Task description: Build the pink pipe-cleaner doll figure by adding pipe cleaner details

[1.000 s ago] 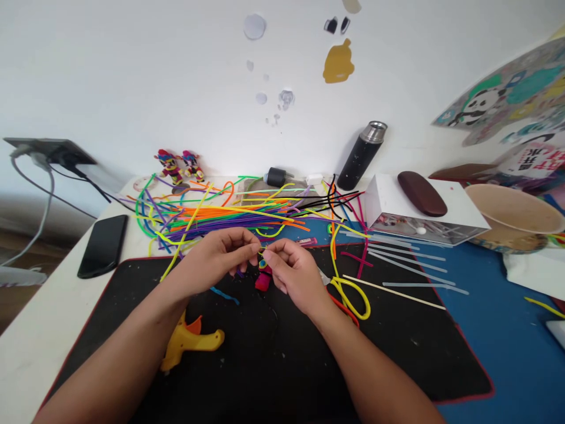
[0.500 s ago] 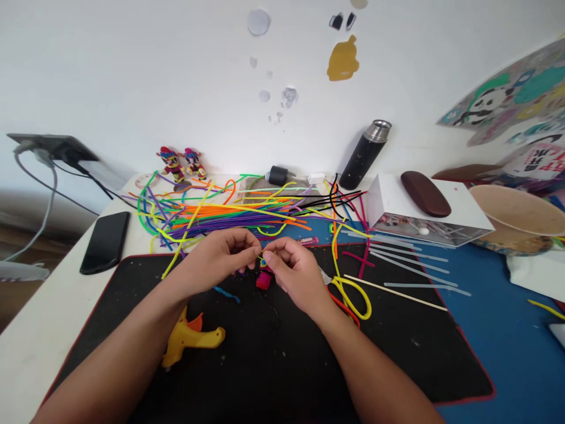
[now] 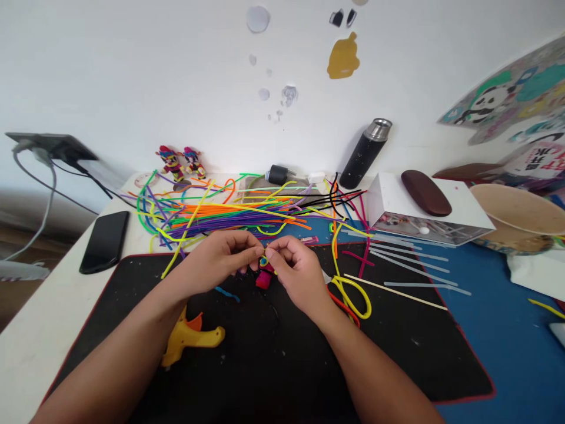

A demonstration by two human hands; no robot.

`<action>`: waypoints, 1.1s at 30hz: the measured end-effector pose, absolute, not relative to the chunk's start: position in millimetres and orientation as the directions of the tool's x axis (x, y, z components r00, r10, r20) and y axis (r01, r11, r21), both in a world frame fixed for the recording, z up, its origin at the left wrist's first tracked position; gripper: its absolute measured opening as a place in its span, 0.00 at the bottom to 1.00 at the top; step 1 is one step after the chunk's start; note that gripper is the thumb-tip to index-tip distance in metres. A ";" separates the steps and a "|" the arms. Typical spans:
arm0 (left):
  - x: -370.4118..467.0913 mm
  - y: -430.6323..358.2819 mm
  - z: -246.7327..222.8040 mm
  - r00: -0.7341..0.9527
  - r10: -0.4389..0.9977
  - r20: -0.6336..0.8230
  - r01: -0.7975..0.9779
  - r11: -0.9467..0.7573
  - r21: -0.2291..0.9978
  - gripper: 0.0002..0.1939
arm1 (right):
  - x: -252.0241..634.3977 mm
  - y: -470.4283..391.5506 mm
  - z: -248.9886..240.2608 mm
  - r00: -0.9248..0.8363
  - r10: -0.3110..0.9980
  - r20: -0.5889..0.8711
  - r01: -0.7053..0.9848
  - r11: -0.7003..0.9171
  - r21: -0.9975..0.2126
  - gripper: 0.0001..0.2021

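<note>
My left hand (image 3: 229, 257) and my right hand (image 3: 296, 268) meet over the black mat (image 3: 273, 365), thumbs and forefingers pinched together at the tips. Between the tips is a short yellow pipe cleaner (image 3: 264, 252), mostly covered by the fingers. Directly under it hangs or lies a small colourful pipe-cleaner piece, whose magenta part (image 3: 263, 279) shows best; blue and yellow-green bits sit above that part. A twisted blue pipe cleaner (image 3: 228, 294) lies below my left hand. Scissors with yellow handles (image 3: 353, 297) rest beside my right wrist.
Many coloured pipe cleaners (image 3: 238, 217) lie in a heap behind the hands. A yellow glue gun (image 3: 194, 337) is by my left forearm. The phone (image 3: 105, 241) lies left; a black flask (image 3: 366, 154), white box (image 3: 461, 215) and glue sticks (image 3: 410, 265) are right. Two small dolls (image 3: 182, 163) stand behind.
The fingertips have shifted slightly, and more of the yellow-green bit now shows under my right fingers. Both arms stay almost in place.
</note>
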State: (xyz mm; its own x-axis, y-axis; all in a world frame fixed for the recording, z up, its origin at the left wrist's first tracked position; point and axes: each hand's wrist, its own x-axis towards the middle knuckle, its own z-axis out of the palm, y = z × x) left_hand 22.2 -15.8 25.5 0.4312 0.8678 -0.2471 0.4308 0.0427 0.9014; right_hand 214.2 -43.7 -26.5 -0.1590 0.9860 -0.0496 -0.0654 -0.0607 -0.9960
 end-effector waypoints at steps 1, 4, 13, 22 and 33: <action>22.4 -15.9 25.2 0.427 0.870 -0.246 0.426 0.046 0.904 0.19 | 214.3 -43.5 -26.5 -0.159 0.986 -0.047 -0.066 -0.058 -0.996 0.10; 23.0 -16.3 25.1 0.410 0.880 -0.238 0.407 0.058 0.912 0.20 | 214.7 -43.0 -26.6 -0.158 0.987 -0.036 -0.059 -0.046 -0.997 0.10; 25.2 -16.1 25.0 0.393 0.888 -0.239 0.352 0.095 0.931 0.21 | 215.6 -43.1 -25.8 -0.160 0.987 -0.013 -0.023 -0.017 -1.000 0.09; 19.3 -16.0 19.3 0.446 0.878 -0.172 0.225 0.076 0.971 0.17 | 214.4 -42.6 -32.0 -0.182 0.980 -0.080 -0.093 -0.098 -0.991 0.11; 18.2 -14.3 13.3 0.417 0.896 -0.155 0.215 0.068 0.974 0.13 | 213.9 -42.6 -35.3 -0.193 0.978 -0.079 -0.146 -0.108 -0.983 0.11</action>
State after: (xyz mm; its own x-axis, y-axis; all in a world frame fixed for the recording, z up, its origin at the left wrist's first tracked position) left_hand 18.2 -14.3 13.3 0.4166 0.8959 -0.1546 0.2147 0.0683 0.9743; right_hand 213.9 -42.6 -35.3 -0.1927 0.9781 -0.0789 -0.1458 -0.1080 -0.9834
